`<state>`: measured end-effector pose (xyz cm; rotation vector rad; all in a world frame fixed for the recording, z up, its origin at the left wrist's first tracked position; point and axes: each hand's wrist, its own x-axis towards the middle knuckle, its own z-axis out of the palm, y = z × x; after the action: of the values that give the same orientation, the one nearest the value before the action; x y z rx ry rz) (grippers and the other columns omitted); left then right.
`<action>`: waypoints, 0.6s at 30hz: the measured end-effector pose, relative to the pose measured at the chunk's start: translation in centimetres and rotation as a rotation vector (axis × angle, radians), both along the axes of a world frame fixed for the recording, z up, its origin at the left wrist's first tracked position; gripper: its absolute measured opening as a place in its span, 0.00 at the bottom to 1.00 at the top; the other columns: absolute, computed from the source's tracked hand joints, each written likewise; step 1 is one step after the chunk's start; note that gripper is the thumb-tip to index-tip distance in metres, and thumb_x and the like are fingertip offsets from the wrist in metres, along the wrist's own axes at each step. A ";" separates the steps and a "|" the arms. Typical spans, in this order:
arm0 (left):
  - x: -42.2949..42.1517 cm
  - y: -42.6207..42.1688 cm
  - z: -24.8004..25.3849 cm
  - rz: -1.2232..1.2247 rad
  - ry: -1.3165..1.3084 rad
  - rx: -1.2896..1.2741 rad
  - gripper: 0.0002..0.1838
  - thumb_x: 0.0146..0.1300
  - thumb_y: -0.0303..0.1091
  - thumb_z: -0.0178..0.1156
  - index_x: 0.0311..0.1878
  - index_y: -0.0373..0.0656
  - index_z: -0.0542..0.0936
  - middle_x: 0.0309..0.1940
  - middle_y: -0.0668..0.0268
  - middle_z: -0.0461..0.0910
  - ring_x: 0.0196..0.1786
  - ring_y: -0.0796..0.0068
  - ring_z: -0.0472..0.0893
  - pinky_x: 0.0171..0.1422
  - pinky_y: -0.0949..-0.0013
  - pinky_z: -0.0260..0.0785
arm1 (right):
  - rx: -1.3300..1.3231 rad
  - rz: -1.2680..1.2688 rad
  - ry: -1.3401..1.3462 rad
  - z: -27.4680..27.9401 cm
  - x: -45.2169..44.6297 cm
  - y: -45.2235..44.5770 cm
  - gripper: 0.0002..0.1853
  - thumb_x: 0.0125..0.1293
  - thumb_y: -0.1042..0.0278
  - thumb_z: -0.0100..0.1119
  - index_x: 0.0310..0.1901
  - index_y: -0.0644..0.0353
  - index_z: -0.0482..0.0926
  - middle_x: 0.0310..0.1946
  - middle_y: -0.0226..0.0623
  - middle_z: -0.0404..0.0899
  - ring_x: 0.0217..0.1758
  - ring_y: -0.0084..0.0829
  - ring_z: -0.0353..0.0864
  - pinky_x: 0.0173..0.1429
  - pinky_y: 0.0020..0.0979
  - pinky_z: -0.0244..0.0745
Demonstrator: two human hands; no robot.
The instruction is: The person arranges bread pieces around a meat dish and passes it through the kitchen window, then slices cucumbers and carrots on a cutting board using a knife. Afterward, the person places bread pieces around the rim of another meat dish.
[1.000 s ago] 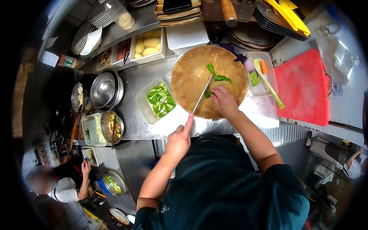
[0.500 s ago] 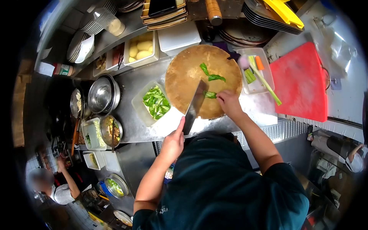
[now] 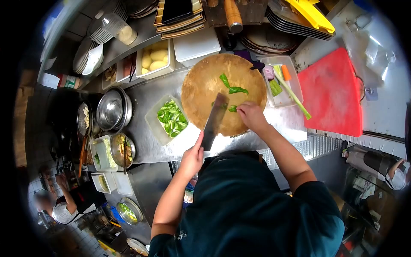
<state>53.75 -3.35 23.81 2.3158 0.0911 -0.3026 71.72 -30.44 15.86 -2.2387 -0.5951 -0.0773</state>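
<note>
A: The metal table [image 3: 284, 122] carries a round wooden board [image 3: 197, 81]. What is different there now?

B: The green piece [image 3: 232, 109] at the fingertips of the right grip [image 3: 253, 118]. Half a second ago it was longer; now green shows also across the cleaver [image 3: 215, 115]. I judge that a cut was made.

A: How do the hands hold?

B: The left grip [image 3: 191, 162] is closed around the cleaver's handle. The right grip has its fingers bunched at the piece (pinching or only touching, I cannot tell).

A: And the room?

B: The left grip is outside the board's near edge, the right one over its rim. Bare wood lies ahead of the left grip; two green lengths [image 3: 238, 90] lie ahead of the right. A tray [image 3: 295, 85] limits the right grip's outer side.
</note>
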 end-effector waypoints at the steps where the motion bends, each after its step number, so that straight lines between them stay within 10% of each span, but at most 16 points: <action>1: -0.2 0.1 0.6 -0.017 -0.084 0.070 0.40 0.74 0.24 0.58 0.86 0.59 0.59 0.34 0.44 0.84 0.36 0.40 0.85 0.49 0.51 0.79 | 0.007 0.001 0.020 0.4 0.4 -0.1 0.05 0.62 0.75 0.69 0.40 0.62 0.85 0.39 0.43 0.86 0.46 0.49 0.85 0.53 0.44 0.80; 4: -0.6 -0.1 2.8 -0.034 -0.031 0.068 0.40 0.73 0.23 0.58 0.85 0.57 0.60 0.37 0.43 0.85 0.41 0.38 0.86 0.49 0.46 0.78 | -0.015 -0.255 -0.271 1.9 3.5 -0.2 0.11 0.62 0.74 0.70 0.47 0.62 0.85 0.45 0.45 0.87 0.51 0.50 0.84 0.57 0.44 0.79; 18: -0.3 -2.3 1.6 -0.081 -0.168 0.288 0.41 0.68 0.22 0.59 0.84 0.58 0.65 0.31 0.52 0.81 0.32 0.46 0.85 0.40 0.47 0.81 | 0.075 -0.009 -0.025 2.9 1.7 -1.8 0.05 0.65 0.76 0.67 0.42 0.63 0.86 0.40 0.44 0.85 0.46 0.49 0.86 0.51 0.44 0.82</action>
<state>53.44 -5.63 25.36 2.6255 -0.0457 -0.1409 73.38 -32.21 18.73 -2.1706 -0.5867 -0.1303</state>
